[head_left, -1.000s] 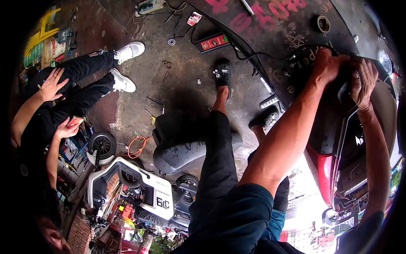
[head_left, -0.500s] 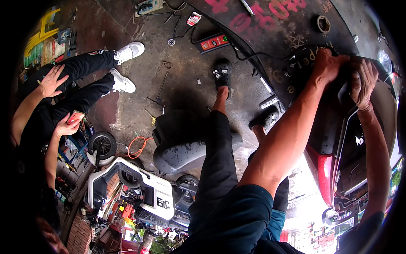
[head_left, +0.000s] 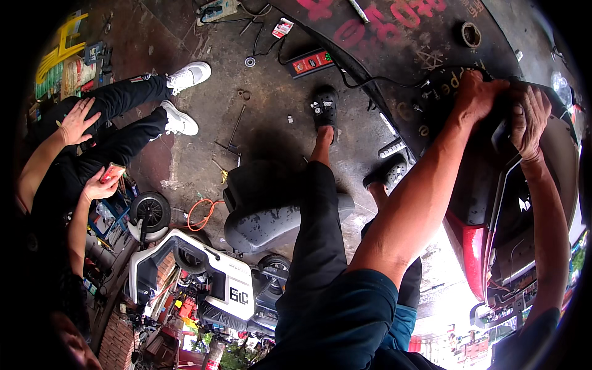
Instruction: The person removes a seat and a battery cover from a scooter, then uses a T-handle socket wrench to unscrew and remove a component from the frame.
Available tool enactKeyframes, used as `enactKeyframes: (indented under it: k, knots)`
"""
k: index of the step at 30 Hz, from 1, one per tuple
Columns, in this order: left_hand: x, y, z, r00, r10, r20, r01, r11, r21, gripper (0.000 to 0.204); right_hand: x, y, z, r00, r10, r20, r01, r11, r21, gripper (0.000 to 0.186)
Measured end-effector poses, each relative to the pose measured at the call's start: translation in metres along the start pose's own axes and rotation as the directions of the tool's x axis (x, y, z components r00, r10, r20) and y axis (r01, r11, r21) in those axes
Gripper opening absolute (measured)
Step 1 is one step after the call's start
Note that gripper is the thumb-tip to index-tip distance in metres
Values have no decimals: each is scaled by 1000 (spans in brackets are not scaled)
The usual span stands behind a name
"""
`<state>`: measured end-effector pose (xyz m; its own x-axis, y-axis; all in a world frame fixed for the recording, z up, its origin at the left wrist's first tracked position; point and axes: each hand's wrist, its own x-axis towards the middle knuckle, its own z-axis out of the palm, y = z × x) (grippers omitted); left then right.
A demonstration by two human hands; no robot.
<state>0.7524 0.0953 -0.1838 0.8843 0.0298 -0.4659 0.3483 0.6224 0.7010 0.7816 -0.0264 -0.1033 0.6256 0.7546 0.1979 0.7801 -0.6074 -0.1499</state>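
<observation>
My left hand (head_left: 475,98) is at the top end of a dark scooter body (head_left: 505,191) with a red tail light (head_left: 468,259), at the right. Its fingers are curled and partly hidden, so what they grip is unclear. Beside it, my right hand (head_left: 527,120) has its fingers wrapped over a black edge piece (head_left: 502,135) of that body. A black cable (head_left: 382,78) runs toward this end of the scooter, which rests against a dark, paint-marked platform (head_left: 419,46).
A seated person (head_left: 111,92) at left holds a red phone (head_left: 111,174). On the floor lie a black seat (head_left: 271,228), red charger-like device (head_left: 308,61), metal rods (head_left: 237,126) and orange cable (head_left: 203,209). A white scooter (head_left: 216,277) stands below, near a loose wheel (head_left: 150,213).
My hands and the scooter show no visible movement. The other person's hand with the phone has shifted slightly.
</observation>
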Motion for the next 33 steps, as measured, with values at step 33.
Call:
enactKeyframes:
  k: [33]
  knots:
    - [-199, 11, -110, 954, -210, -214, 298, 732, 612, 9, -10, -18, -14, 990, 142, -17, -141, 989, 46, 31]
